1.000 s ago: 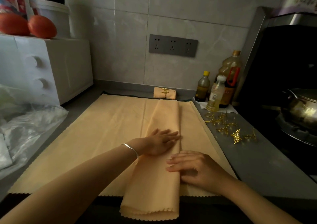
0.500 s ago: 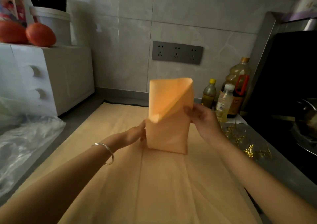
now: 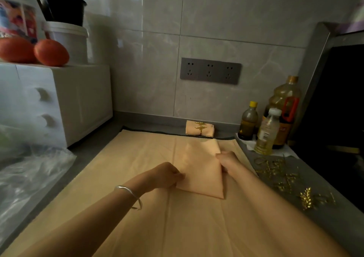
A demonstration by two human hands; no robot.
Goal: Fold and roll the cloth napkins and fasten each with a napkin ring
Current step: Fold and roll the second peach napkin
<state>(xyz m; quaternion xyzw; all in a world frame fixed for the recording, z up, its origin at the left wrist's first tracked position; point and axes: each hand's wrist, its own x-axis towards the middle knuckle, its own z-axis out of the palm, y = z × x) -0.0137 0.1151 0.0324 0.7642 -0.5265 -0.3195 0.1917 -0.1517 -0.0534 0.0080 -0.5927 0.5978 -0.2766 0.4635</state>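
Folded napkin (image 3: 199, 168) lies on the spread cloth (image 3: 137, 158) covering the tabletop (image 3: 334, 227), between the two hands. Its left edge is pinched by the left hand (image 3: 167, 175) and its right edge by the right hand (image 3: 226, 161), fingers curled on both. Step judged: fold being squared before rolling. Edges are best aligned and the crease pressed flat first, then the roll started tight and even. Napkin rings (image 3: 275, 170) are heaped just right of the cloth. One finished roll (image 3: 200, 129), ring fitted, sits by the wall.
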